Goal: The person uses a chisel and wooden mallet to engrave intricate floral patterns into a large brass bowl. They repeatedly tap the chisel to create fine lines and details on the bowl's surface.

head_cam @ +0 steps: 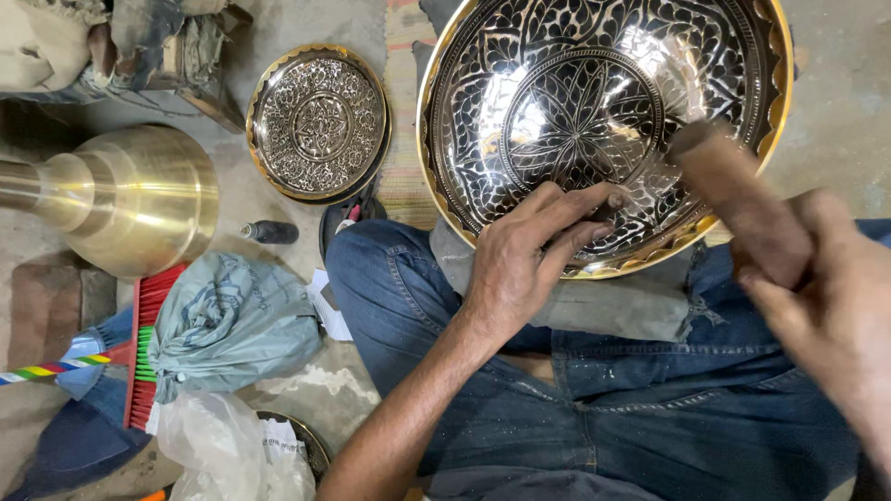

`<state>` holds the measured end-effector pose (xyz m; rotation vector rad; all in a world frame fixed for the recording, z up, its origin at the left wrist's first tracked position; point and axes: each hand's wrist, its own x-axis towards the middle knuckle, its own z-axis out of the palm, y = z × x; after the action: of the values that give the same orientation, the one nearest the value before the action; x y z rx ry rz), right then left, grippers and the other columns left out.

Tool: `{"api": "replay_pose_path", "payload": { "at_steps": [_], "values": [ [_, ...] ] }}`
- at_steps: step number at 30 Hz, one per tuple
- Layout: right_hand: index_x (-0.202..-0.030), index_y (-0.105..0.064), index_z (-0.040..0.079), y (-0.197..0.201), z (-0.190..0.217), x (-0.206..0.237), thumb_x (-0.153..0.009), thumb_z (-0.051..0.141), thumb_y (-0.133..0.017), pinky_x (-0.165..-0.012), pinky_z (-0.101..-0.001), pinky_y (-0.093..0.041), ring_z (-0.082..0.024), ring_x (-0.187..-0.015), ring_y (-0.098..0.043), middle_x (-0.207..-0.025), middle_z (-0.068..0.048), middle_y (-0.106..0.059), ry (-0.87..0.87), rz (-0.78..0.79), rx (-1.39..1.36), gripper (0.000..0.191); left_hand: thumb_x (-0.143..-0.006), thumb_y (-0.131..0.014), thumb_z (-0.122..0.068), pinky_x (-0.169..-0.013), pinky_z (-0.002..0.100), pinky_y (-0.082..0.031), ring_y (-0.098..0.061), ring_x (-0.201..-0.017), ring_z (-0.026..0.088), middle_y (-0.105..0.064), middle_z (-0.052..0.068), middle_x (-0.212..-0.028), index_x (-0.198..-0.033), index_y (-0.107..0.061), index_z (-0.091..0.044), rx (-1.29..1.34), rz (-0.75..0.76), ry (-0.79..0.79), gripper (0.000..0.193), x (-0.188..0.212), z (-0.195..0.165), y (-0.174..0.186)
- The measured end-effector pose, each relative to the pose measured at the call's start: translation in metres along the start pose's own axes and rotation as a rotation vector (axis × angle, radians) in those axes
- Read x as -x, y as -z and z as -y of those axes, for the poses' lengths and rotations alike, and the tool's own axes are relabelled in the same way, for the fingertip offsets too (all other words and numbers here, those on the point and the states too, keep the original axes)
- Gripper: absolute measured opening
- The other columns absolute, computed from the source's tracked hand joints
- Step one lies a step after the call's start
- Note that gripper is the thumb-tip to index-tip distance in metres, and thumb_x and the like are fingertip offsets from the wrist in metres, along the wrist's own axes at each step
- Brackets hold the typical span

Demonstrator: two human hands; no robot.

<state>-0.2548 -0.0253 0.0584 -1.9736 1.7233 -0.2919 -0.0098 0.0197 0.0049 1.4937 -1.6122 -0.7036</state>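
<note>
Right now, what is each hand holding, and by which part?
The left hand pinches a small chisel-like tool near its top against the engraved bowl. The right hand grips a wooden mallet by its lower end.

The large engraved brass bowl rests tilted on a grey cloth pad across the person's lap, its hollow facing up toward the camera. The inside is dark and glossy, cut with bright silvery leaf and petal patterns around a central flower medallion; the scalloped rim is polished gold. A small chisel stands with its tip on the engraved surface near the lower rim, its top end a dull brown stub. A wooden mallet, brown, cylindrical and blurred, hangs slanted over the bowl's lower right rim, beside the chisel.
</note>
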Motion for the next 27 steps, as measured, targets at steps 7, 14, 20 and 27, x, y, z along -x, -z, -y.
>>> {"api": "replay_pose_path", "payload": {
  "at_steps": [7,14,20,27],
  "values": [
    [-0.117,-0.063,-0.002,0.005,0.007,0.007,-0.079,-0.003,-0.077,-0.069,-0.0405,-0.055,-0.033,-0.078,-0.071,-0.088,-0.020,-0.068,0.117,-0.066,0.078,0.041,-0.103,-0.069,-0.017,-0.091,0.029,-0.069,-0.077,-0.107,0.019,-0.072,0.007,-0.120,-0.133,-0.067,-0.015,0.215,-0.084,-0.048,0.030,-0.002,0.011,-0.002],
    [-0.119,-0.066,0.000,0.007,0.016,0.003,-0.072,-0.003,-0.077,-0.077,-0.0420,-0.054,-0.035,-0.088,-0.070,-0.096,-0.021,-0.070,0.298,-0.061,0.107,0.048,-0.099,-0.071,-0.018,-0.091,0.034,-0.067,-0.076,-0.110,0.023,-0.072,0.012,-0.127,-0.133,-0.062,-0.009,0.011,-0.018,-0.056,0.037,-0.005,0.021,-0.002],
    [-0.119,-0.068,0.007,0.014,0.018,-0.014,-0.078,0.006,-0.080,-0.078,-0.0409,-0.056,-0.030,-0.082,-0.071,-0.087,-0.015,-0.070,0.255,0.073,0.427,0.042,-0.100,-0.070,-0.016,-0.094,0.033,-0.068,-0.076,-0.112,0.021,-0.072,0.011,-0.123,-0.133,-0.061,-0.007,0.068,-0.022,-0.041,0.035,-0.007,0.018,0.002],
    [-0.120,-0.057,0.005,0.012,0.016,-0.031,-0.090,0.008,-0.072,-0.071,-0.0376,-0.057,-0.027,-0.081,-0.071,-0.090,-0.012,-0.067,0.096,0.031,-0.257,0.034,-0.097,-0.072,-0.016,-0.088,0.033,-0.069,-0.077,-0.107,0.020,-0.074,0.010,-0.121,-0.128,-0.064,-0.008,0.109,-0.036,-0.022,0.033,-0.007,0.016,0.000]
  ]
}}
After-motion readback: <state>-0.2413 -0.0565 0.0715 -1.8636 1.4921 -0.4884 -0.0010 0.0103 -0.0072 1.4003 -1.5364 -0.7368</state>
